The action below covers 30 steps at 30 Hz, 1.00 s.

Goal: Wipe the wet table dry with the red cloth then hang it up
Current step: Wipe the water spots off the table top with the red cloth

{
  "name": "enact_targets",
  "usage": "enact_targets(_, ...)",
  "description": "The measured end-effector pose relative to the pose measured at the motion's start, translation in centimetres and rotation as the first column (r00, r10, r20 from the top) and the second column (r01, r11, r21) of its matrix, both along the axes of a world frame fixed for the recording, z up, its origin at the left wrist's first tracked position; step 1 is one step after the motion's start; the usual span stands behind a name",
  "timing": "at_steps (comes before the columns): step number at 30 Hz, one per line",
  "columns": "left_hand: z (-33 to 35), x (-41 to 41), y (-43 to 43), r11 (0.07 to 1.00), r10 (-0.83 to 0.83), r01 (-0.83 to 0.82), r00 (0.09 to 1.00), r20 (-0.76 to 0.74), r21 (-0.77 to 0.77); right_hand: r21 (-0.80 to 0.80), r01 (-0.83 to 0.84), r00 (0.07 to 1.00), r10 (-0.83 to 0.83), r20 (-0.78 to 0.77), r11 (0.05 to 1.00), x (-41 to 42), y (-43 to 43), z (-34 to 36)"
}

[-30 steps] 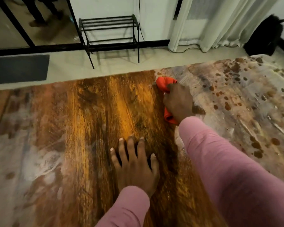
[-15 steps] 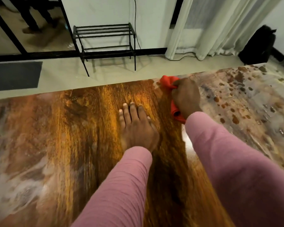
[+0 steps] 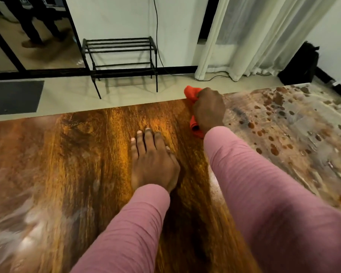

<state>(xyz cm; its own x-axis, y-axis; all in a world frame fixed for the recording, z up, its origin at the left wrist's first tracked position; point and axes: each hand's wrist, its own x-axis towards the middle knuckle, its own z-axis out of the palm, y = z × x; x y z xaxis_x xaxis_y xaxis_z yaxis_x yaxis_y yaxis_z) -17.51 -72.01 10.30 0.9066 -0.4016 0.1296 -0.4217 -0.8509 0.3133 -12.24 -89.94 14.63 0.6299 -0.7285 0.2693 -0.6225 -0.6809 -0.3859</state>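
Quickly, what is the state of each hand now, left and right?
Left hand: open, flat on the table, holding nothing.
Right hand: closed, gripping the red cloth.

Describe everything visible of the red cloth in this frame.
The red cloth is bright orange-red, soft-looking fabric, bunched into a wad. The right hand grips it and covers its middle. One crumpled end sticks out beyond the fingers, and a rolled fold shows near the wrist. It lies on the table at the far edge, where the dark brown wood meets the pale, spotted part.
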Motion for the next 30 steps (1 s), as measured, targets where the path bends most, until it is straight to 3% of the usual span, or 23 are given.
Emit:
enact_targets(3, -0.5, 0.5, -0.1, 1.0, 0.006, -0.005, 1.0, -0.008, 0.019, -0.018, -0.046, 0.998, 0.045, -0.042, 0.999, 1.3, 1.8, 0.1)
enact_targets(7, -0.7, 0.6, 0.0, 0.999, -0.01, 0.01, 1.0, -0.003, 0.053, 0.054, -0.428, 0.893, 0.431, -0.128, 0.902, 1.7, 5.3, -0.1)
enact_targets(9, -0.3, 0.3, 0.1, 0.999, -0.019, 0.019, 1.0, -0.005, 0.042, 0.074, -0.492, 0.853, 0.498, -0.156, 0.867, 1.3, 4.7, -0.1)
enact_targets(12, 0.1, 0.2, 0.5, 0.999, -0.026, 0.026, 1.0, 0.009, 0.035, 0.025, -0.428, 0.893, 0.427, -0.143, 0.904, -0.7, 2.2, -0.1)
enact_targets(16, 0.3, -0.2, 0.6, 0.996, -0.045, 0.045, 0.999, 0.001, 0.072, -0.073, -0.154, 0.984, 0.146, -0.107, 0.985, -3.1, -3.6, 0.1)
enact_targets(20, 0.5, -0.2, 0.2, 0.996, -0.029, 0.03, 1.0, -0.005, 0.083, -0.019, -0.214, 0.973, 0.211, -0.088, 0.977, -2.9, -2.7, 0.0)
enact_targets(25, 1.1, -0.8, -0.1, 0.986, -0.01, 0.007, 1.0, 0.013, 0.167, 0.085, -0.54, 0.835, 0.545, -0.071, 0.838, -3.6, -0.5, -0.4)
enact_targets(27, 1.5, -1.3, -0.9, 0.961, -0.009, -0.009, 0.998, 0.065, 0.275, 0.073, -0.502, 0.863, 0.504, -0.02, 0.862, -4.8, -2.7, -0.2)
enact_targets(30, 2.1, -2.3, -3.1, 0.96, 0.037, -0.043, 0.999, 0.028, 0.276, 0.098, -0.252, 0.961, 0.237, 0.145, 0.963, -6.9, -6.1, -0.3)
